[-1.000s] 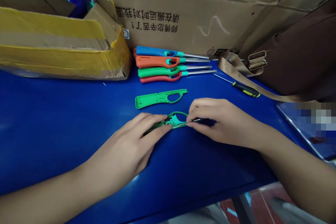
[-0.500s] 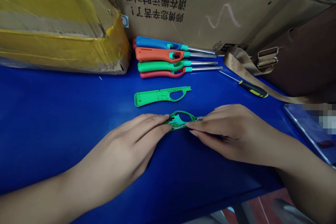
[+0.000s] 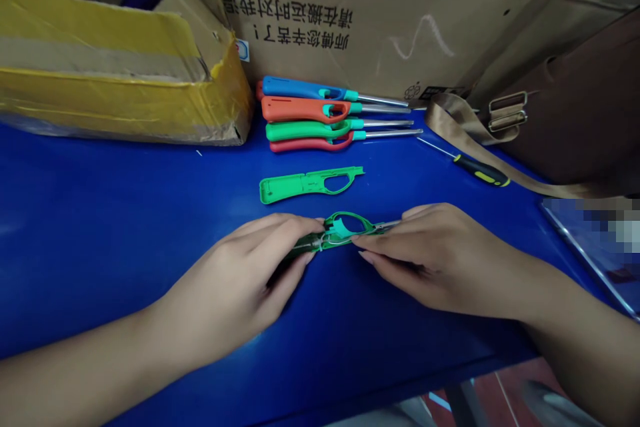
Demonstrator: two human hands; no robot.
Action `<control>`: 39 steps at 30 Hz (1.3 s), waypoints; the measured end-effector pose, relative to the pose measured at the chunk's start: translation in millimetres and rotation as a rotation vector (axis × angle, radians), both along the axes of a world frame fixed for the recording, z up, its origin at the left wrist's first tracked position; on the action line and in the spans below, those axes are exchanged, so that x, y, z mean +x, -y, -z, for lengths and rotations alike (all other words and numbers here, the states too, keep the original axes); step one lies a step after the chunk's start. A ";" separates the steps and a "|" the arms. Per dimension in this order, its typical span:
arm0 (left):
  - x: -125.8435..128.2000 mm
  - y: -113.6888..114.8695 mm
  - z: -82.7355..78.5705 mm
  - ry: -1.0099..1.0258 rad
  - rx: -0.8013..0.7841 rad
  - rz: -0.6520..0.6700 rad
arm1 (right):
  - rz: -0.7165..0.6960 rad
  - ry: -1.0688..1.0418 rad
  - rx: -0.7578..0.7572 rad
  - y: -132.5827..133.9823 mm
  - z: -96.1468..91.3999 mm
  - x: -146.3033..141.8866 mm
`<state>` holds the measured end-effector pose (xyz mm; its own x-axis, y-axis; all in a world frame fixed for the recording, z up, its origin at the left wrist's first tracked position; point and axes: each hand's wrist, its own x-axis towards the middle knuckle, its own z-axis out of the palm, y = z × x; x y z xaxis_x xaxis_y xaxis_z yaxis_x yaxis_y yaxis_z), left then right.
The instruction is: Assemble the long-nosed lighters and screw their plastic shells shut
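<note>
Both hands grip an opened green gas lighter (image 3: 329,241), its inner parts facing up. My left hand (image 3: 235,280) has its fingers and thumb closed around the handle end, where a dark, see-through part shows between them. A teal trigger (image 3: 340,228) sits beside the finger loop. My right hand (image 3: 440,253) pinches the front end, its fingertips at a thin wire and the base of the metal tube, most of which is hidden under the fingers. Just beyond them lies the matching green shell half (image 3: 290,187), hollow side up.
Several whole gas lighters (image 3: 305,109) in blue, orange, green and red lie stacked behind. A black and yellow screwdriver (image 3: 483,171) and a brown strap (image 3: 453,123) are at the right. A taped cardboard box (image 3: 100,103) stands at the left, a large carton (image 3: 380,7) at the back.
My left fingers have shifted back and opened slightly, so the dark part in the handle now shows. My right hand stays at the front end, and more of the metal tube is visible.
</note>
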<state>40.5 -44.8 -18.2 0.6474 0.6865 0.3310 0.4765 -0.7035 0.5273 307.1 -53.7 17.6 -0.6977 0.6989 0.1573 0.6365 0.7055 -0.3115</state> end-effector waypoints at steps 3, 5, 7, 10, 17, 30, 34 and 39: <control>1.5 -1.8 -2.0 0.013 -0.013 0.006 | 0.013 0.006 -0.020 1.5 -0.9 1.1; 1.8 -2.4 -2.9 0.016 -0.023 0.006 | 0.021 0.018 -0.035 2.9 -2.4 2.1; 1.8 -2.5 -3.7 0.018 -0.040 0.008 | 0.030 0.036 -0.042 4.0 -4.3 2.6; 2.0 -2.4 -4.8 0.018 -0.052 0.008 | 0.039 0.056 -0.077 4.6 -7.2 1.4; 2.0 -4.6 -4.4 0.021 -0.039 0.024 | 0.042 -0.020 -0.094 5.0 -8.5 -0.6; 1.8 -4.2 -4.1 0.052 -0.009 0.005 | 0.005 0.006 -0.055 2.6 -5.0 -0.5; 1.5 -4.2 -1.2 0.112 0.053 -0.013 | 0.010 -0.001 -0.037 2.5 -4.8 0.1; 1.8 -3.9 -1.4 0.126 0.062 -0.010 | 0.010 0.038 -0.025 3.8 -3.3 0.3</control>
<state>42.3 -40.9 -16.8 0.5917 0.6683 0.4508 0.4162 -0.7322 0.5391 307.4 -57.5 20.9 -0.6955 0.7095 0.1132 0.6555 0.6911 -0.3045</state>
